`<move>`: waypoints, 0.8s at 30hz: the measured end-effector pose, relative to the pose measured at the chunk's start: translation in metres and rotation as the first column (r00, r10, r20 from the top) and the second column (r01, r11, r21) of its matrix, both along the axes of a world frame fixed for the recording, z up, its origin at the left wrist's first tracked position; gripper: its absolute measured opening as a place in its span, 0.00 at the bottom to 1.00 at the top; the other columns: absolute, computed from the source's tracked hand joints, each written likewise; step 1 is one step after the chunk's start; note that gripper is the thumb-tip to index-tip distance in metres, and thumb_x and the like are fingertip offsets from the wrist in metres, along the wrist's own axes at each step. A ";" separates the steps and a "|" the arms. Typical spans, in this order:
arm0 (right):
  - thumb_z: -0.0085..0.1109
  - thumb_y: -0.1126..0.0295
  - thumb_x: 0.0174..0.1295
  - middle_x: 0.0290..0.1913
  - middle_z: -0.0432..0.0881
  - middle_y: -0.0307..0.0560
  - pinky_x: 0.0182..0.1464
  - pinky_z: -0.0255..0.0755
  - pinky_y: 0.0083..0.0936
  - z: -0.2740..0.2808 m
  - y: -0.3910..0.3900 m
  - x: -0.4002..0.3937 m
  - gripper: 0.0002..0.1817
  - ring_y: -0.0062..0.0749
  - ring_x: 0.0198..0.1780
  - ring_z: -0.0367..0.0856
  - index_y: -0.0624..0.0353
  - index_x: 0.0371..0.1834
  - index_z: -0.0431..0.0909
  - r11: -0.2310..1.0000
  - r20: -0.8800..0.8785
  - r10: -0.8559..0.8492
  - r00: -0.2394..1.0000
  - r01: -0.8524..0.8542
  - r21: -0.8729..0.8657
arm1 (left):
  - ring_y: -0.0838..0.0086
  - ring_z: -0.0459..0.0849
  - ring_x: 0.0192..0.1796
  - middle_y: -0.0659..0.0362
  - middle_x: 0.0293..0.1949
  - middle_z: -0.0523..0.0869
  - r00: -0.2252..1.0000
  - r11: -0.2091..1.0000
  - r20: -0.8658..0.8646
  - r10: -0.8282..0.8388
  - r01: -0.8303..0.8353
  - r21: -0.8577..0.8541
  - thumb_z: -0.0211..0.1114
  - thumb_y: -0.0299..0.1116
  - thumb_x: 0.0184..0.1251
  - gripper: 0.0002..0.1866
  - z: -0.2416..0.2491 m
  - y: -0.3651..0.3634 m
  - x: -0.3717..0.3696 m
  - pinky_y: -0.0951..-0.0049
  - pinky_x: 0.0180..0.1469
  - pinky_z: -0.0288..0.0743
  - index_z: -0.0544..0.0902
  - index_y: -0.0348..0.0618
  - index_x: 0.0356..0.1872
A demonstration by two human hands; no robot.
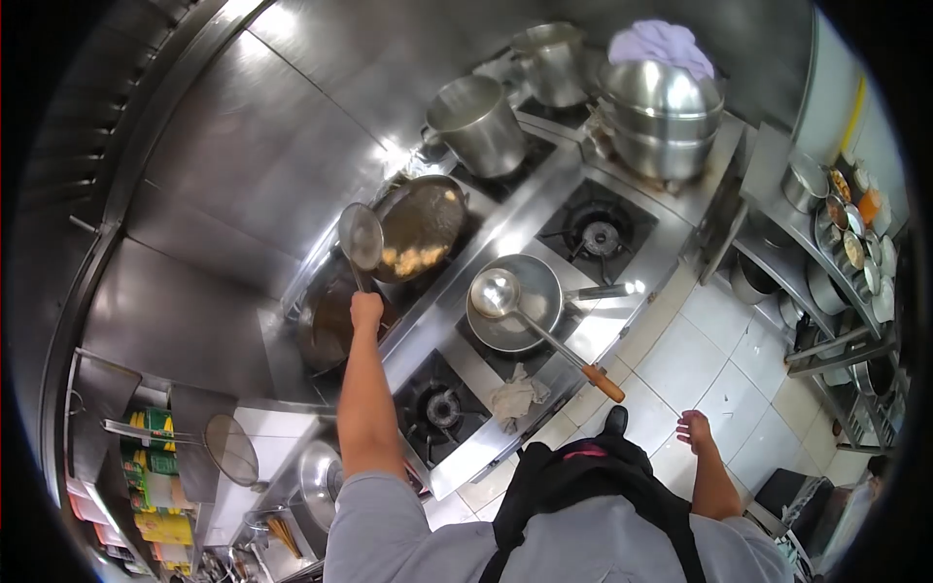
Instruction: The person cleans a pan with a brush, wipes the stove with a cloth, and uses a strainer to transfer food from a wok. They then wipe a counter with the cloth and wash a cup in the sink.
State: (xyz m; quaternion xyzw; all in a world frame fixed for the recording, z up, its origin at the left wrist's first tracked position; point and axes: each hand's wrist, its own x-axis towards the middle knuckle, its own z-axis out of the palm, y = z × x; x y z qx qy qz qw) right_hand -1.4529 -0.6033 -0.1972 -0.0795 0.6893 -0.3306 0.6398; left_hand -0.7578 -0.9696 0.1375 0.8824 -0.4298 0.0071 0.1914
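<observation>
My left hand (366, 309) is closed round the handle of a skimmer (362, 236). The skimmer's round mesh head is over the left edge of a wok (428, 209) of oil. Golden fried pieces (413, 260) float near the wok's front side. A second dark wok (328, 325) lies to the left, partly behind my forearm. My right hand (694, 429) hangs over the tiled floor, away from the stove, its fingers loosely bent with nothing visible in them. A ladle (544, 335) with a wooden handle end rests in a frying pan (535, 282) in front of me.
Gas burners (595, 233) and a crumpled cloth (520, 396) are on the stove. Tall pots (478, 121) and a steamer (663, 117) topped by a purple towel (661, 47) stand behind. Shelves (792, 228) of ingredient bowls are at right; another strainer (231, 450) is at left.
</observation>
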 end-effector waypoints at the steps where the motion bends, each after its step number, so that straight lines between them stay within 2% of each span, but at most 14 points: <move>1: 0.51 0.65 0.62 0.42 0.79 0.44 0.41 0.76 0.37 0.004 -0.002 -0.004 0.14 0.36 0.40 0.79 0.52 0.50 0.74 1.000 -0.028 -0.011 1.000 0.012 0.027 | 0.51 0.82 0.33 0.43 0.32 0.82 0.957 0.999 -0.287 -0.033 0.028 -0.019 0.51 0.29 0.58 0.13 0.000 -0.005 0.013 0.54 0.33 0.74 0.79 0.34 0.39; 2: 0.50 0.65 0.63 0.42 0.80 0.44 0.39 0.76 0.35 0.007 -0.004 -0.008 0.13 0.34 0.38 0.79 0.51 0.50 0.74 0.998 -0.059 -0.022 0.998 0.025 0.050 | 0.57 0.79 0.20 0.47 0.21 0.79 0.832 0.998 -0.551 -0.066 0.048 -0.048 0.50 0.26 0.56 0.09 0.000 -0.008 0.017 0.56 0.19 0.69 0.78 0.36 0.33; 3: 0.50 0.65 0.63 0.42 0.80 0.44 0.39 0.76 0.35 0.006 -0.001 -0.013 0.13 0.34 0.38 0.79 0.51 0.50 0.74 0.998 -0.056 -0.024 0.998 0.027 0.054 | 0.71 0.64 0.10 0.58 0.13 0.68 0.798 0.993 -0.595 -0.091 0.032 -0.109 0.49 0.24 0.54 0.04 0.020 0.000 0.000 0.65 0.11 0.52 0.73 0.39 0.27; 4: 0.49 0.64 0.64 0.43 0.80 0.45 0.40 0.76 0.37 0.001 0.006 -0.019 0.13 0.35 0.39 0.79 0.52 0.50 0.74 0.993 -0.050 -0.053 0.997 0.058 0.103 | 0.69 0.68 0.12 0.56 0.14 0.71 0.809 0.996 -0.583 -0.077 0.038 -0.078 0.49 0.24 0.53 0.05 0.023 -0.003 0.012 0.63 0.12 0.56 0.74 0.39 0.27; 6: 0.49 0.64 0.64 0.44 0.79 0.45 0.41 0.76 0.38 -0.006 0.023 -0.028 0.13 0.36 0.40 0.79 0.52 0.50 0.74 0.984 -0.043 -0.079 0.996 0.085 0.154 | 0.63 0.74 0.15 0.50 0.17 0.74 0.970 0.985 -0.187 -0.159 0.143 -0.097 0.50 0.29 0.59 0.11 -0.021 -0.026 0.079 0.60 0.16 0.62 0.78 0.32 0.31; 9: 0.49 0.64 0.65 0.46 0.79 0.48 0.43 0.75 0.42 -0.054 0.063 -0.039 0.14 0.39 0.41 0.78 0.52 0.51 0.74 0.958 -0.027 -0.107 0.994 0.111 0.266 | 0.63 0.76 0.18 0.48 0.18 0.75 0.988 0.998 -0.144 -0.059 0.059 -0.004 0.50 0.31 0.61 0.11 0.035 -0.001 0.006 0.61 0.17 0.64 0.78 0.33 0.33; 10: 0.49 0.63 0.65 0.47 0.78 0.48 0.43 0.75 0.44 -0.064 0.076 -0.040 0.14 0.41 0.42 0.78 0.52 0.52 0.74 0.950 -0.034 -0.102 0.994 0.108 0.292 | 0.63 0.76 0.18 0.48 0.18 0.75 0.988 0.998 -0.141 -0.062 0.062 -0.006 0.50 0.31 0.61 0.11 0.033 -0.005 0.016 0.61 0.17 0.64 0.78 0.33 0.33; 12: 0.49 0.63 0.65 0.47 0.78 0.49 0.44 0.75 0.46 -0.068 0.093 -0.031 0.15 0.43 0.43 0.78 0.52 0.52 0.74 0.941 -0.045 -0.105 0.993 0.114 0.318 | 0.66 0.73 0.18 0.51 0.19 0.74 0.837 0.984 -0.548 -0.001 0.097 0.146 0.51 0.33 0.63 0.11 0.026 -0.015 0.036 0.66 0.18 0.63 0.77 0.36 0.33; 13: 0.48 0.63 0.65 0.47 0.78 0.50 0.44 0.75 0.46 -0.067 0.098 -0.025 0.15 0.44 0.43 0.78 0.52 0.53 0.74 0.939 -0.022 -0.131 0.991 0.132 0.317 | 0.66 0.73 0.18 0.51 0.19 0.74 0.834 0.984 -0.552 -0.009 0.106 0.143 0.51 0.33 0.63 0.11 0.025 -0.015 0.040 0.66 0.18 0.63 0.77 0.36 0.33; 15: 0.48 0.64 0.66 0.47 0.77 0.50 0.45 0.75 0.47 -0.061 0.106 -0.014 0.15 0.45 0.43 0.78 0.54 0.54 0.73 0.941 0.029 -0.174 0.984 0.157 0.301 | 0.74 0.67 0.16 0.59 0.17 0.70 0.678 0.976 -0.721 0.145 0.022 0.217 0.52 0.34 0.67 0.08 0.043 -0.003 0.030 0.73 0.18 0.59 0.76 0.43 0.32; 19: 0.48 0.65 0.65 0.46 0.77 0.49 0.45 0.75 0.47 -0.049 0.113 0.012 0.14 0.45 0.43 0.78 0.54 0.52 0.74 0.959 0.026 -0.104 0.994 0.093 0.269 | 0.80 0.63 0.15 0.67 0.16 0.67 0.565 0.954 -0.792 0.231 0.027 0.298 0.51 0.34 0.70 0.06 0.060 0.012 0.021 0.78 0.17 0.56 0.75 0.47 0.35; 21: 0.48 0.65 0.65 0.45 0.77 0.49 0.44 0.75 0.47 -0.047 0.112 0.021 0.14 0.44 0.42 0.78 0.53 0.51 0.74 0.958 0.033 -0.102 0.994 0.089 0.273 | 0.84 0.62 0.15 0.71 0.16 0.66 0.391 0.932 -0.892 0.228 0.179 0.317 0.48 0.32 0.71 0.06 0.056 0.011 0.033 0.80 0.17 0.56 0.74 0.47 0.41; 22: 0.48 0.65 0.65 0.44 0.77 0.48 0.44 0.75 0.46 -0.046 0.113 0.024 0.13 0.43 0.41 0.78 0.53 0.51 0.74 0.957 0.041 -0.099 0.994 0.084 0.278 | 0.84 0.62 0.15 0.71 0.16 0.66 0.389 0.931 -0.893 0.226 0.182 0.315 0.48 0.32 0.71 0.06 0.053 0.010 0.038 0.80 0.17 0.56 0.74 0.47 0.41; 24: 0.48 0.65 0.65 0.43 0.78 0.47 0.43 0.76 0.46 -0.041 0.111 0.030 0.13 0.42 0.40 0.78 0.53 0.50 0.74 0.958 0.022 -0.112 0.994 0.102 0.269 | 0.86 0.61 0.15 0.72 0.16 0.65 0.214 0.929 -0.938 0.273 0.194 0.314 0.48 0.30 0.71 0.06 0.054 0.009 0.031 0.83 0.17 0.55 0.73 0.45 0.44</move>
